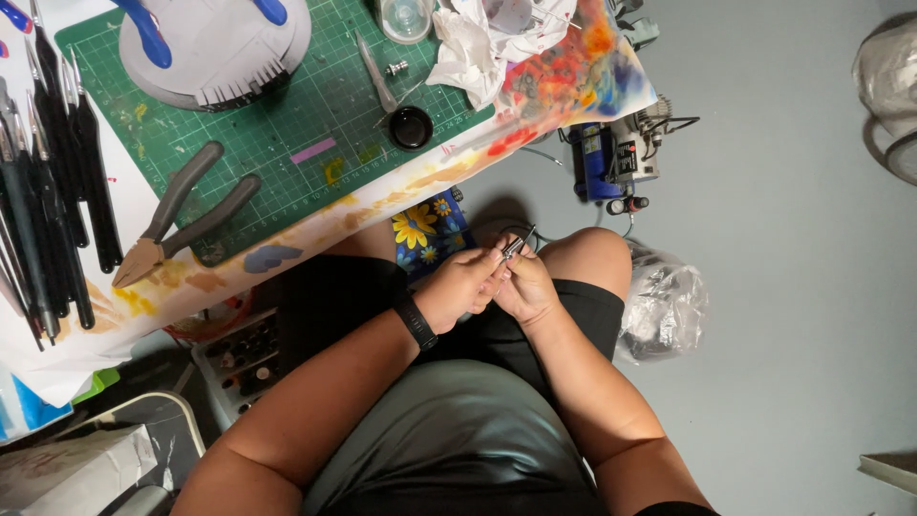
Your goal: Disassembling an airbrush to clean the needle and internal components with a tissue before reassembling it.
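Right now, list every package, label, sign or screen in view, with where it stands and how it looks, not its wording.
Label plate: on the blue and grey compressor on the floor beside the table; small dark rectangle.
Clear plastic bag: on the floor beside the person's right knee; crumpled, shiny.
Wristband: on the left wrist; black, no display showing.
No signs or lit screens in view.

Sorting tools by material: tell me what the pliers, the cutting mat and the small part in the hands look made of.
Pliers: dull metal jaws, grey matte handles, likely rubber or plastic.
Cutting mat: green gridded sheet, probably vinyl, paint-stained.
Small part between left hand and right hand: thin, shiny, seemingly metal; too small to confirm.
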